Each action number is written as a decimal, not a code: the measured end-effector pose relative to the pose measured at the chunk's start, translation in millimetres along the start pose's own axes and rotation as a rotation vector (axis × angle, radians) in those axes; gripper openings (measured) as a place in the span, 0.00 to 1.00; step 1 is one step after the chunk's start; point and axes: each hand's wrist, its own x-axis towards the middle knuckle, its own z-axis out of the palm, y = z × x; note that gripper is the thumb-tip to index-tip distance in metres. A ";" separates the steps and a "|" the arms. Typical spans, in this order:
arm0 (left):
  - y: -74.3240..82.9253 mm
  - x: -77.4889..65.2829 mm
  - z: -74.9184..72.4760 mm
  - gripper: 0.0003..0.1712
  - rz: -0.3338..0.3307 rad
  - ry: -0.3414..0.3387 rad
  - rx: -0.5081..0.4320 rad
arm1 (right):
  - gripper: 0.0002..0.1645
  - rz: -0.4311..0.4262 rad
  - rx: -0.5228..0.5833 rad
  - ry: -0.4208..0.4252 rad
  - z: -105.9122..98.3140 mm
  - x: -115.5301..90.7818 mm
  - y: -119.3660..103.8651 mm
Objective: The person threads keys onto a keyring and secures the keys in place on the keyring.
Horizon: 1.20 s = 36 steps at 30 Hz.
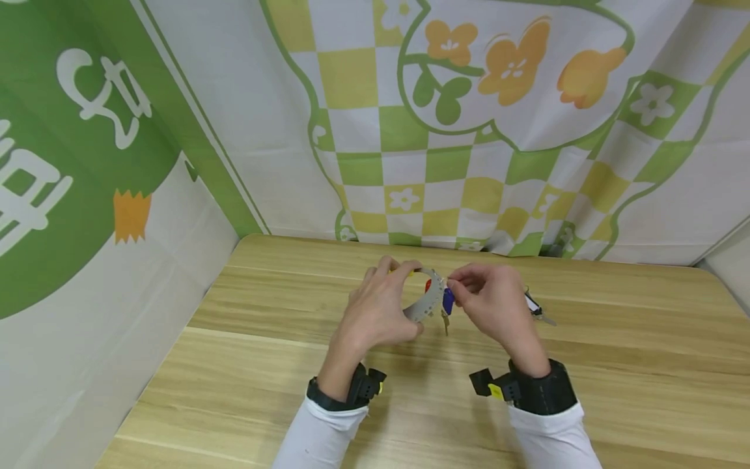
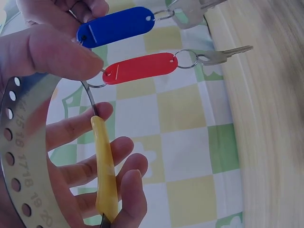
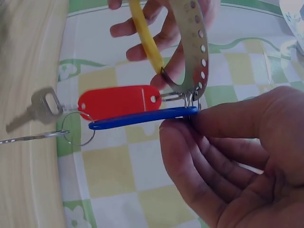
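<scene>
My left hand (image 1: 375,306) holds a curved metal key holder (image 1: 430,303) punched with a row of numbered holes. Its yellow handle (image 2: 104,166) lies across the curled fingers in the left wrist view. From the end of the band hangs a red key tag (image 3: 121,102) with a key (image 3: 43,110) on a small ring. Beside it, my right hand (image 1: 492,296) pinches the ringed end of a blue key tag (image 2: 116,27) between thumb and forefinger, right at the band's holes. Another key (image 2: 190,10) dangles from the blue tag's far end.
On the wooden table (image 1: 246,378), to the right behind my right hand, lies another key tag (image 1: 532,303) with a key. A printed checkered curtain (image 1: 404,169) hangs along the back edge, and a green and white one (image 1: 193,247) at the left.
</scene>
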 end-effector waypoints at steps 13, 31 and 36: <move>-1.2 0.4 0.3 0.48 0.001 0.005 0.003 | 0.04 -0.037 -0.055 -0.008 1.1 0.4 1.1; -0.8 0.2 0.0 0.49 0.005 0.004 -0.001 | 0.05 -0.191 -0.169 0.052 2.4 1.8 1.4; 0.1 0.2 -0.1 0.48 -0.008 0.013 0.000 | 0.05 -0.055 -0.071 0.001 1.7 1.0 0.8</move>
